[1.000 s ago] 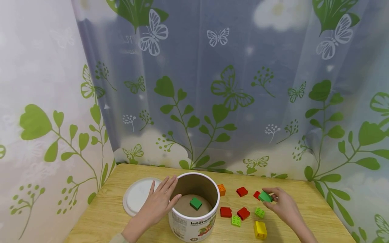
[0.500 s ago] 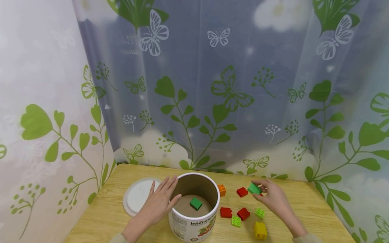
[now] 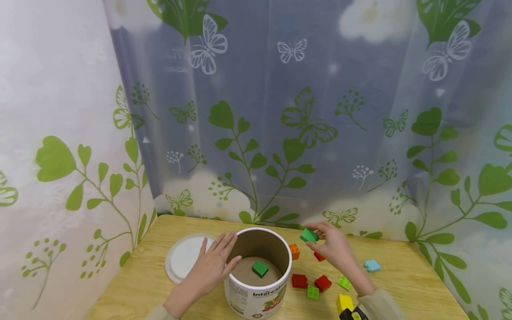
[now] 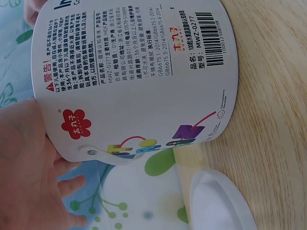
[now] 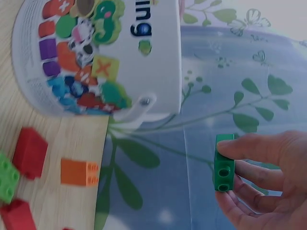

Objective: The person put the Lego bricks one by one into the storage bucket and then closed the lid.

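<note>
Your right hand (image 3: 332, 244) pinches a green block (image 3: 309, 235) in the air, in line with the back edge of the counter (image 3: 132, 275) in the head view; your left hand (image 3: 214, 266), fingers straight, touches the bucket (image 3: 242, 293); another green block (image 3: 260, 269) lies inside it; the white lid (image 3: 185, 258) is near the back left corner; a light blue block (image 3: 372, 266) sits toward the right edge.

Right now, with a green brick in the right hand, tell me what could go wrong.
The green brick is pinched between the thumb and fingers of the right hand, so it may slip. If carried too low, it could clip the tub. The left hand lies at the tub's rim; a hard push might shift or tip it.
</note>
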The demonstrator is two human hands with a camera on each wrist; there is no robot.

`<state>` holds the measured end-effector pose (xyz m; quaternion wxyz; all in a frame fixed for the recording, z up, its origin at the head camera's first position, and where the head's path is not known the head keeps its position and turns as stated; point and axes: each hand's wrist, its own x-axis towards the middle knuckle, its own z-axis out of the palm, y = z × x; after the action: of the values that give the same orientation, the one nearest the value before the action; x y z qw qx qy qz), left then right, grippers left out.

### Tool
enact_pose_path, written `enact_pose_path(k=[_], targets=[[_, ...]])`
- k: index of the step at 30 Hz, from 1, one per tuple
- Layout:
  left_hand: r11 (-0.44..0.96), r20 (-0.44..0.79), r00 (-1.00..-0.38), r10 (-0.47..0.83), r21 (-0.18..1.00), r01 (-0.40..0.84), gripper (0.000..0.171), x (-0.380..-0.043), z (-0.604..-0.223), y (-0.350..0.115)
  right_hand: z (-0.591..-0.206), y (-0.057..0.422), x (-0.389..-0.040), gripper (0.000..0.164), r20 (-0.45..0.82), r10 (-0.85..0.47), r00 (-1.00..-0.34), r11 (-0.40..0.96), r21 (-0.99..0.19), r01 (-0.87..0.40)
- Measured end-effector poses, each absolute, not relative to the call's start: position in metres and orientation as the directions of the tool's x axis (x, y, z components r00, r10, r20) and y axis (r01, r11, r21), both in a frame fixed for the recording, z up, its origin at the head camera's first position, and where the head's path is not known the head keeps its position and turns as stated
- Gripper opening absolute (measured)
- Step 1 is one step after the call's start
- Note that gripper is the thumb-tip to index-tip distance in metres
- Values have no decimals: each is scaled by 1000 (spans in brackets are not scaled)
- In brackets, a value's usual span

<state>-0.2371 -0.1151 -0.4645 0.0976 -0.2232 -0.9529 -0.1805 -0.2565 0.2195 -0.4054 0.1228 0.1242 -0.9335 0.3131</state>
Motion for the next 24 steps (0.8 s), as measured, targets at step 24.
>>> enact_pose_path(k=[24], targets=[[845,280,-879,387,273,460,63,-239,-466,-114,-426,125,-271,38,363,-370,-855,705,-490,-513]])
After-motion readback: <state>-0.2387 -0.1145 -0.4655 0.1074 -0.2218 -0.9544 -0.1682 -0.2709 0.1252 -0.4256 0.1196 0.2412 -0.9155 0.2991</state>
